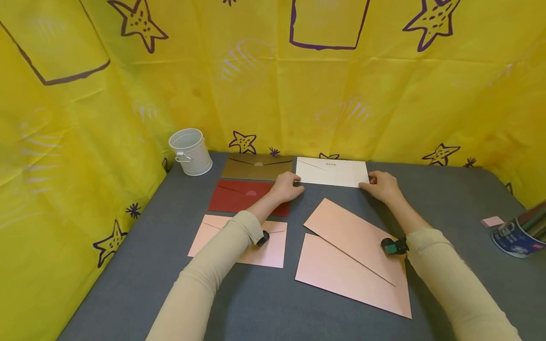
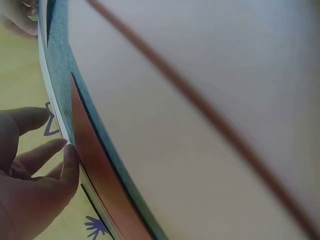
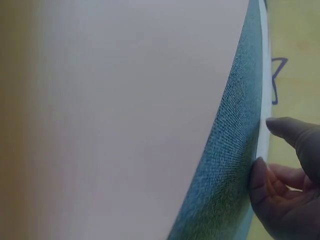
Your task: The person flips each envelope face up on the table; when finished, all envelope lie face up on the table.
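A white envelope [image 1: 332, 171] lies flat at the back of the table, between both hands. My left hand [image 1: 286, 187] pinches its near left corner with thumb and a finger, over the red envelope [image 1: 232, 196]. In the left wrist view, the left index finger [image 2: 35, 119] points along the white edge. My right hand [image 1: 384, 186] holds the near right corner, thumb at the front edge and fingers at the side. The right wrist view shows the right thumb [image 3: 259, 175] against the white edge, index fingertip beside it.
Left of the white envelope lies a gold envelope [image 1: 258, 170]; a pink envelope [image 1: 215, 232] is under the left forearm. Two pink envelopes [image 1: 341, 277] overlap under the right wrist. A white bucket [image 1: 196, 158] stands back left, a blue tin [image 1: 514, 239] at right, near a pink block [image 1: 492, 221].
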`<state>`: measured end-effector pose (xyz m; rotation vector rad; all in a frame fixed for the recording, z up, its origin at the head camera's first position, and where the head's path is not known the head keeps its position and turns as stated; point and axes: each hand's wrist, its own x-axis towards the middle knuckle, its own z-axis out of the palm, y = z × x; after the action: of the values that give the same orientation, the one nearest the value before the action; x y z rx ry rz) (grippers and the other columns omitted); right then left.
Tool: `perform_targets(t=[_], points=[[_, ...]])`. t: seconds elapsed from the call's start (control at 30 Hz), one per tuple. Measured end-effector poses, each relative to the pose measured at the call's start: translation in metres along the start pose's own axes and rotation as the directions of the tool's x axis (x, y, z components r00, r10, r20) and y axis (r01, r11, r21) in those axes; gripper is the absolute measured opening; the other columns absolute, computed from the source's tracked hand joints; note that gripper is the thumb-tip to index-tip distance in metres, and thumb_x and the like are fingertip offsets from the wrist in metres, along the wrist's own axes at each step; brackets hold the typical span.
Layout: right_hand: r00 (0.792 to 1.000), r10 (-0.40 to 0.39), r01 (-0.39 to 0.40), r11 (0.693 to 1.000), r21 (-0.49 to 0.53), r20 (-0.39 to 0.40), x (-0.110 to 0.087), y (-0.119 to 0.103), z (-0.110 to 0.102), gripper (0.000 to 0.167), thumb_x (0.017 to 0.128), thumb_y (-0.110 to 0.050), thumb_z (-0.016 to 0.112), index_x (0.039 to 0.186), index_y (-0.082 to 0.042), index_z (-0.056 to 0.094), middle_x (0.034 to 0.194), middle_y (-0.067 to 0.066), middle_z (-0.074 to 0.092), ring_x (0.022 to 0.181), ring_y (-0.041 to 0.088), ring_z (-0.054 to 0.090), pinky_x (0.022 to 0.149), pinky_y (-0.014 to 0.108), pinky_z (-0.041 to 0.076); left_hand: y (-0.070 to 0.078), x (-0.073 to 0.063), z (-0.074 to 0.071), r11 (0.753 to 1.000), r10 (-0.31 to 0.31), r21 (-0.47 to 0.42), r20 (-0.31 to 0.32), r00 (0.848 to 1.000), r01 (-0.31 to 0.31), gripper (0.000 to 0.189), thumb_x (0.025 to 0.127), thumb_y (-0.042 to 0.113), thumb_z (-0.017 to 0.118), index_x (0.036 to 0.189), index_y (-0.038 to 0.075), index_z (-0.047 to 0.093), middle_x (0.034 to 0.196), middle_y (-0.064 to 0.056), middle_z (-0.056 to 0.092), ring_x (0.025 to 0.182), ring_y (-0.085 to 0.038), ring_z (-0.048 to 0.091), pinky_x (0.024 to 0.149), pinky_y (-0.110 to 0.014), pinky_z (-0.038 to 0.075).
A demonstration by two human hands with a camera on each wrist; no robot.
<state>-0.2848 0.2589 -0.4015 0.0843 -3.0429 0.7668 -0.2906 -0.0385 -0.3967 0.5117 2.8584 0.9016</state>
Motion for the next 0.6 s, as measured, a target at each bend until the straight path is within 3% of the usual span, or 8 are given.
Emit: perform_targets(t=[0.3, 0.6], points=[[0.998, 0.003, -0.009, 0.995, 0.096, 0.065, -0.025, -0.002, -0.009, 0.065, 0.097, -0.037, 0.055, 0.134, 0.015, 0.042, 0.124, 0.033, 0.052, 0.114, 0.048, 0.047, 0.097, 0.058, 0.04, -0.001, -0.014, -0.003, 0.987, 0.157, 0.004, 0.079, 0.984, -0.158, 0.046, 0.093, 0.017, 0.06, 0.134, -0.003, 0.054, 0.137, -0.02, 0.052, 0.129, -0.033, 0.046, 0.109, -0.043, 0.035], [0.989, 0.011, -0.042, 0.977, 0.211, 0.146, -0.061, -0.005, -0.014, 0.078, 0.098, -0.05, 0.051, 0.148, 0.007, 0.028, 0.146, 0.031, 0.035, 0.131, 0.047, 0.035, 0.101, 0.061, 0.035, 0.004, -0.044, -0.01, 0.956, 0.29, -0.026, 0.207, 0.934, -0.291, 0.059, 0.095, 0.03, 0.062, 0.146, 0.004, 0.044, 0.149, -0.012, 0.043, 0.139, -0.026, 0.037, 0.112, -0.042, 0.031]])
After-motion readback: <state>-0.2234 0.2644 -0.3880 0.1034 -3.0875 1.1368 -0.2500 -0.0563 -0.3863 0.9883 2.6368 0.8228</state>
